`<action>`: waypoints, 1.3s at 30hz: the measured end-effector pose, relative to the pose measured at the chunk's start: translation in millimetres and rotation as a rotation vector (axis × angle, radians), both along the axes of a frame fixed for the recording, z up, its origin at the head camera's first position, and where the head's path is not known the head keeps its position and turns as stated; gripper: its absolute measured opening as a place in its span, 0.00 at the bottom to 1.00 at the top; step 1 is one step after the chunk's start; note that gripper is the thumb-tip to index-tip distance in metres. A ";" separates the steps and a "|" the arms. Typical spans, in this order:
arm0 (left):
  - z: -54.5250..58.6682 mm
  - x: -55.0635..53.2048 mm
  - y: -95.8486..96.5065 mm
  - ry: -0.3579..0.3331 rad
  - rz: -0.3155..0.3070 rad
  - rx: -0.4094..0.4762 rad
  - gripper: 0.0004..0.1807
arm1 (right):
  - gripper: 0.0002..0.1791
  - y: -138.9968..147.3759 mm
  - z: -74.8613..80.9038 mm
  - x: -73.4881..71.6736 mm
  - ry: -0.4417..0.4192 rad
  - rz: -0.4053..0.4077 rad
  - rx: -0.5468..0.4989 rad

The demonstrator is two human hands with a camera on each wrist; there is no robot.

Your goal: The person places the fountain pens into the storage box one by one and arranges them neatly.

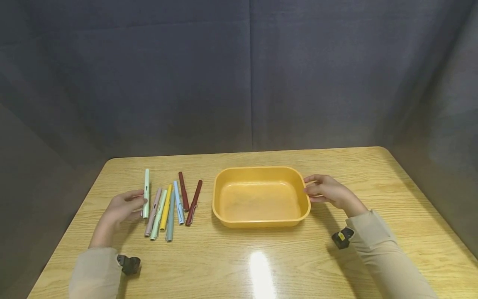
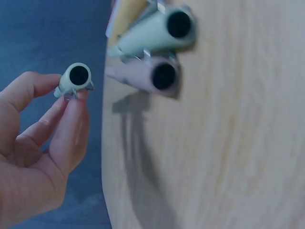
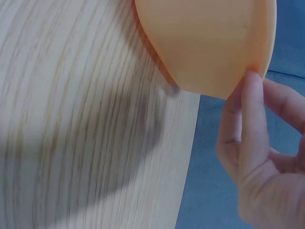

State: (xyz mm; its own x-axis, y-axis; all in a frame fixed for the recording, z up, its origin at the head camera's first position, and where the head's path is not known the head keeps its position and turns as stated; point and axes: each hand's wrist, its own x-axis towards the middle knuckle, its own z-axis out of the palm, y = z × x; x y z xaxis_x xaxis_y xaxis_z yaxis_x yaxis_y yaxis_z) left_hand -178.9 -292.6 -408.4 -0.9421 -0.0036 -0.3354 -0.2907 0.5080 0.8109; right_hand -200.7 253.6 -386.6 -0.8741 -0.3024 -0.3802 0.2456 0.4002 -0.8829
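My left hand [image 1: 121, 207] pinches a pale green pen [image 1: 147, 187] between thumb and fingertips. In the left wrist view this pen [image 2: 71, 83] is raised off the tabletop, its dark round end facing the camera. Just right of it lie a mauve pen [image 1: 153, 211], another pale green pen [image 1: 159, 214], a yellow pen [image 1: 166, 207] and a grey-blue pen [image 1: 170, 218]. My right hand [image 1: 330, 192] is at the right side of a yellow tray [image 1: 261, 224]; in the right wrist view, its thumb and fingertips [image 3: 252, 83] pinch the tray's rim.
A light blue pen [image 1: 178, 203] and two dark red pens [image 1: 184, 192] lie between the other pens and the tray. All rest on a wooden table [image 1: 194, 265]. Dark grey curtains [image 1: 186, 83] stand behind the table and along both sides.
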 end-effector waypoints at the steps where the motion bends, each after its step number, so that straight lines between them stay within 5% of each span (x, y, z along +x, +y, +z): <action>1: 1.4 -0.7 1.7 0.001 0.000 0.020 0.34 | 0.32 -1.3 0.3 -0.1 -0.003 -0.005 -0.002; 24: 32.8 -10.9 78.0 0.069 -0.077 0.251 0.33 | 0.31 -13.9 2.3 -3.2 -0.024 -0.049 0.005; 39: 33.7 -19.1 141.5 0.020 -0.151 0.379 0.33 | 0.30 -24.5 0.3 -7.6 -0.034 -0.058 -0.022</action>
